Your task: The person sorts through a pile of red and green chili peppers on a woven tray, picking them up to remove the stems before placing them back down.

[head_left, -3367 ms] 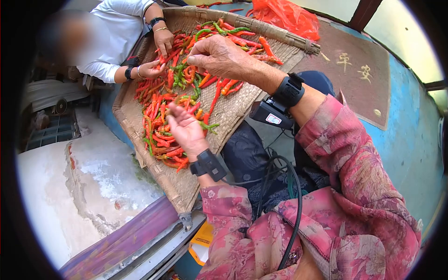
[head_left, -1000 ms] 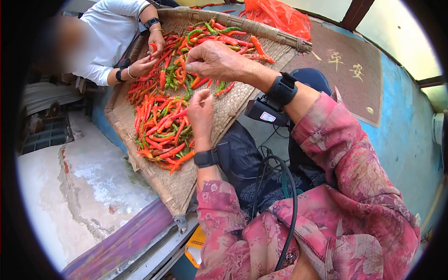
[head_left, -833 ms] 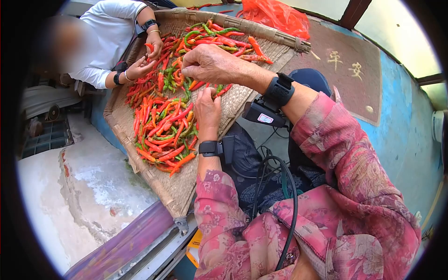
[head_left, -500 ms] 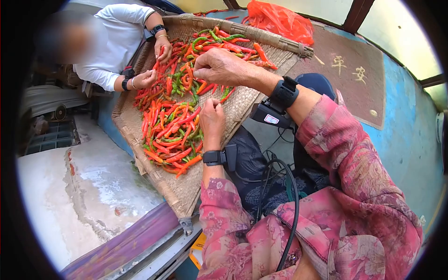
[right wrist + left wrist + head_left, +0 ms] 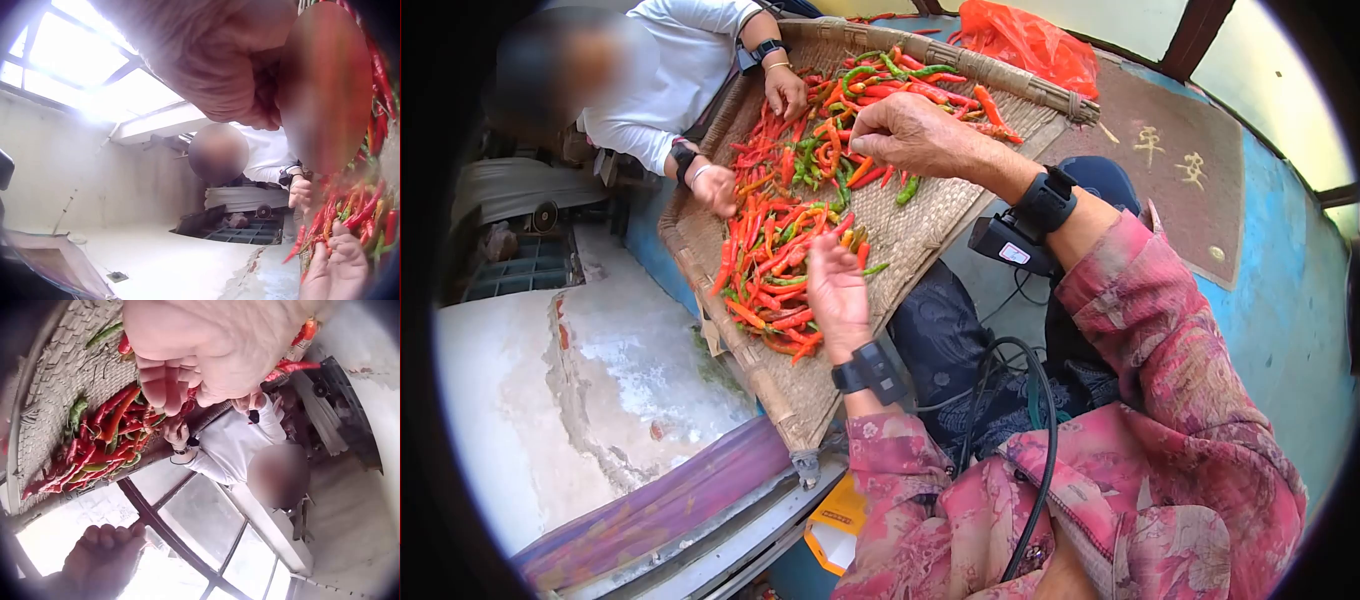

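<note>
Red, orange and green chili peppers (image 5: 775, 265) lie heaped on a woven tray (image 5: 805, 395). My left hand (image 5: 840, 295) is palm up at the near edge of the lower heap, fingers loosely bent, with no pepper seen in it. The right wrist view shows the same left hand (image 5: 340, 272) against the peppers (image 5: 372, 215). My right hand (image 5: 915, 135) hangs over the upper peppers, fingers curled and thumb near the forefinger. Nothing shows in this right hand (image 5: 103, 562) in the left wrist view; a blurred oval hides part of the right wrist view.
Across the tray a person in a white top (image 5: 655, 85) has one hand (image 5: 785, 90) over the peppers and the other (image 5: 715, 190) at the tray's left side. A red plastic bag (image 5: 1030, 45) lies behind the rim. A black cable (image 5: 1050, 450) crosses my lap.
My left hand has turned from back up to palm up, moving down beside the lower heap. The other person's hands have moved apart. My right hand keeps its curled pose.
</note>
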A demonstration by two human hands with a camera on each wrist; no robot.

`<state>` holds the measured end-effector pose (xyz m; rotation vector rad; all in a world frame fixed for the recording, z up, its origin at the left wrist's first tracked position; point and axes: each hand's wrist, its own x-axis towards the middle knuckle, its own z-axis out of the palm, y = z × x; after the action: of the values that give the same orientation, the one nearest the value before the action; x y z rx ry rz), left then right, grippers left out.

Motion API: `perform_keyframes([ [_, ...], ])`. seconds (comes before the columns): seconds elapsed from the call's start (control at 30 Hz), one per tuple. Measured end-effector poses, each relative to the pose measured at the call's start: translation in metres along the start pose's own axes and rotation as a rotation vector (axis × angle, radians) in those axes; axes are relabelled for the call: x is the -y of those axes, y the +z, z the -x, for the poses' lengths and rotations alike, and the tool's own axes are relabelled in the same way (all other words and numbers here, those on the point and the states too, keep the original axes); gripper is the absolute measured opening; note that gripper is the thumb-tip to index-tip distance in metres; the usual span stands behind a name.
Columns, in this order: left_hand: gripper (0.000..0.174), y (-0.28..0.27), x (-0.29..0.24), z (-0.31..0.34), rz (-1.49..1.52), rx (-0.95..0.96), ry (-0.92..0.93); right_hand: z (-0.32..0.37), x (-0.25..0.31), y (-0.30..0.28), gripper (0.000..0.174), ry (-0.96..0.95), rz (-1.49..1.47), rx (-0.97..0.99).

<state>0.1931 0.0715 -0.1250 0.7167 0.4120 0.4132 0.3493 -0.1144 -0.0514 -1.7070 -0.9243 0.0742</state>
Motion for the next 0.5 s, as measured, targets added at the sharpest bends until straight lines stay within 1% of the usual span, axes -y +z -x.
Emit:
perform_keyframes([
  [0.03,0.016,0.011,0.011,0.003,-0.085,-0.007,-0.041,-0.001,0.002,0.002,0.02,0.019,-0.025,-0.048],
  [0.1,0.016,0.032,0.023,0.014,-0.268,0.0,-0.005,-0.001,0.001,0.003,0.021,0.053,-0.044,-0.052],
  [0.13,0.016,0.038,0.025,0.013,-0.265,-0.013,0.009,-0.002,0.0,0.004,0.021,0.047,-0.044,-0.041],
  [0.2,0.016,0.043,0.022,0.012,-0.527,0.019,0.149,-0.003,0.0,0.004,0.022,0.049,-0.016,-0.03],
  [0.23,0.016,0.04,0.014,0.014,-0.532,0.004,0.158,-0.002,0.002,0.003,0.022,0.056,0.015,-0.019],
  [0.3,0.014,0.033,-0.011,0.012,-0.912,-0.126,0.393,-0.002,0.0,0.001,0.022,0.061,0.005,0.004],
  [0.33,0.014,0.023,-0.024,0.009,-1.176,-0.205,0.641,-0.002,-0.002,-0.001,0.022,0.043,0.024,0.022],
  [0.37,0.015,0.011,-0.038,0.009,-1.361,-0.278,0.834,-0.002,-0.002,-0.001,0.022,0.027,0.043,0.038],
  [0.43,0.018,-0.006,-0.067,0.017,-1.775,-0.401,0.915,-0.002,-0.002,-0.001,0.021,0.018,0.026,0.02],
  [0.47,0.018,-0.013,-0.075,0.018,-1.777,-0.401,0.913,-0.003,-0.003,-0.001,0.022,0.006,0.04,0.019],
  [0.5,0.019,-0.017,-0.081,0.02,-1.942,-0.465,0.941,-0.003,-0.004,0.0,0.022,-0.008,0.054,0.019],
])
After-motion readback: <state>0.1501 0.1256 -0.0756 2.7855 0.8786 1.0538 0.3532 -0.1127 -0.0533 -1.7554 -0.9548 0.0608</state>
